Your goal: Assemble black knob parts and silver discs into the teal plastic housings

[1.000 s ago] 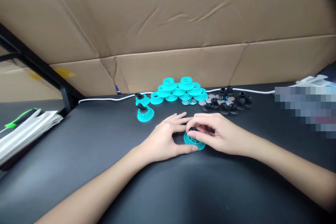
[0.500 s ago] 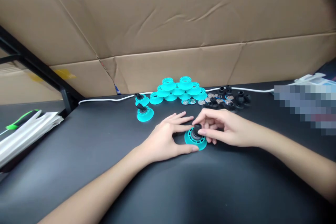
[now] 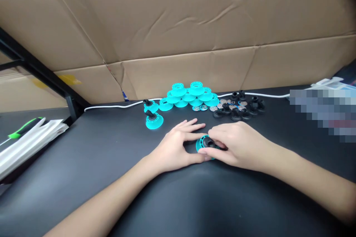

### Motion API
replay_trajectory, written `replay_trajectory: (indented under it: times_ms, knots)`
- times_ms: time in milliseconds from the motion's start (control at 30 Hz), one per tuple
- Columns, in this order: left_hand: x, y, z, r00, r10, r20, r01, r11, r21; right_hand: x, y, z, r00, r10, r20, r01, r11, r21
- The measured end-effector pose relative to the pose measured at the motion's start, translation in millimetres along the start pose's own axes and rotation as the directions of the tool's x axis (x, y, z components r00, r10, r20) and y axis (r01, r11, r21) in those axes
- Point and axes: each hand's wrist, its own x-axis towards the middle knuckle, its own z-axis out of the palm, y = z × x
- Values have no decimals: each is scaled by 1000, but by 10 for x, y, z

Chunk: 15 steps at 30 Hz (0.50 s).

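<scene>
A turquoise flared ring (image 3: 200,144) lies on the dark mat between my hands, partly covered by my fingers. In its centre sits a black fitting (image 3: 208,142) with a stub leaning to the right. My left hand (image 3: 178,146) steadies the ring from the left, thumb at the near edge and index finger at the far edge, other fingers spread. My right hand (image 3: 236,144) is closed over the right side, thumb and curled fingers round the black fitting.
Turquoise rings (image 3: 181,102) are piled by the cardboard wall (image 3: 178,44). Two rings with black fittings (image 3: 154,121) stand left of them. Metal discs (image 3: 221,106) and black fittings (image 3: 236,114) lie right. A white cable (image 3: 119,106) runs behind; a green-black tool (image 3: 26,127) lies far left.
My right hand has moved down and rolled over the ring, its fingers more curled. The black stub now leans to the right instead of standing upright. My left hand has hardly moved.
</scene>
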Motion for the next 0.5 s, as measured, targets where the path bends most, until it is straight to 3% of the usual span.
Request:
replay_trajectory:
  times_ms: [100,167,300,500]
  knots:
    - [-5,7,-26,1000,-10,14,11,1000,-14,8,158,-106,985,44,165,-112,897,428]
    - [-7,6,-37,1000,-19,23,19,1000,-23,9,263,-137,982,-5,187,-102,823,559]
    - [-5,-4,-25,999,-27,22,28,999,-34,33,301,-87,984,-5,179,-108,782,614]
    - [-6,-26,15,999,17,-27,-18,999,-32,80,37,12,989,134,67,-150,865,479]
